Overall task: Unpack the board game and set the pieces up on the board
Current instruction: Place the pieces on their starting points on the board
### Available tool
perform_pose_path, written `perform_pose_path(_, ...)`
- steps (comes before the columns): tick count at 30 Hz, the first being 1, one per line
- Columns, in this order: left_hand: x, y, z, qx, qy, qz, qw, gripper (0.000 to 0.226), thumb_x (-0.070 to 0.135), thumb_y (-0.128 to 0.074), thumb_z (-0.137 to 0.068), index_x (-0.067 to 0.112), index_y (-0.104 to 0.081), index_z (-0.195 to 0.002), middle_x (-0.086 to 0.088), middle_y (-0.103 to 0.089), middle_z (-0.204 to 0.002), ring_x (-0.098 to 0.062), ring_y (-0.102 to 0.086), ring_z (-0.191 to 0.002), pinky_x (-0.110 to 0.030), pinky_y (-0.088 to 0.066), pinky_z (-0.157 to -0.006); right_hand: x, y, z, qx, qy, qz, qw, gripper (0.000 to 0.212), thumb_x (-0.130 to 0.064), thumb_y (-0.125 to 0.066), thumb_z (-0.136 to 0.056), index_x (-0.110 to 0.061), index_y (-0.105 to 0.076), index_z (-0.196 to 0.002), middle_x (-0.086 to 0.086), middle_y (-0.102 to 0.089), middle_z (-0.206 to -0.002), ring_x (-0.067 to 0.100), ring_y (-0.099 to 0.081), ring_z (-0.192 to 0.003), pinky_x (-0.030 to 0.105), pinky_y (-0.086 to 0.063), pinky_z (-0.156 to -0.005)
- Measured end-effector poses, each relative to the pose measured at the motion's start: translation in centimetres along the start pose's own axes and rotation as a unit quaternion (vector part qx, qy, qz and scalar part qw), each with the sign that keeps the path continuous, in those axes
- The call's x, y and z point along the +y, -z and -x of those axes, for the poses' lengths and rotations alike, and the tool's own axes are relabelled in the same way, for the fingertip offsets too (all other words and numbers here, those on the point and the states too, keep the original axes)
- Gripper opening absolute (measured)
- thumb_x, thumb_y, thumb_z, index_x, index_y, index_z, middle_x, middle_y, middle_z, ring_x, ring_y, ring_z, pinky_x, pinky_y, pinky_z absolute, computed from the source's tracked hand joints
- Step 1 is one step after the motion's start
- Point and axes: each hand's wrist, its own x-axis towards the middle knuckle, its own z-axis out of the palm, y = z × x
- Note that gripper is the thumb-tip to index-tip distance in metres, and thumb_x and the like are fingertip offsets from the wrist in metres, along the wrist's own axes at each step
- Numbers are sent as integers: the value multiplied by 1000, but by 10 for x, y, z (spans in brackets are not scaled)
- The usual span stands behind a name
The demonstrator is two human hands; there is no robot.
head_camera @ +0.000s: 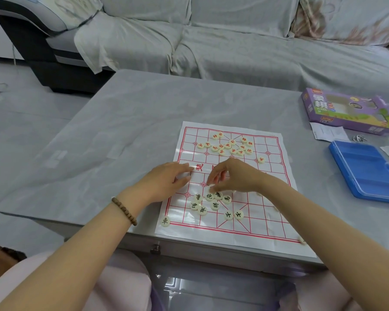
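Fingers [212,177] over half-hidden black piece [218,195]

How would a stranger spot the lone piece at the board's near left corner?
Find the white paper board with red grid lines on the grey table. At its near left corner lies a cream round disc with a black character, alone outside the red border.

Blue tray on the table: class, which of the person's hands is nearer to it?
Right. The right hand is over the middle of the board, left of the blue tray; the left hand rests at the board's left edge, farther away.
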Motion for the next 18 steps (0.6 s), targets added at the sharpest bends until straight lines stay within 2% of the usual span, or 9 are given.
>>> perform_pose_path(4,2,0,-1,2,9,-7,1000,44,41,-37,-98,31,-36,-141,6,-38,-147,-16,-37,-133,-36,-32,-108,0,0,-1,1,1,14,1000,18,-18,-71,-80,-17,-71,-98,-10,-63,-86,2,-55,-74,10,-45,-68)
perform_pose_path(11,0,-2,1,8,5,-12,1000,43,41,-37,-98,32,-39,-140,9,-37,-148,-15,-35,-135,-34,-29,-108,1,-9,-5,67,0,41,997,20,-27,-71,-80,-20,-69,-99,-8,-62,-88,5,-55,-76,12,-43,-66)
perform_pose_path(18,3,-1,2,16,9,19,1000,39,40,-40,-97,31,-45,-135,9,-39,-146,-14,-36,-133,-34,-30,-108,1,-9,3,44,-2,39,998,28,-37,-72,-77,-24,-67,-101,-11,-59,-90,6,-53,-80,21,-46,-73)
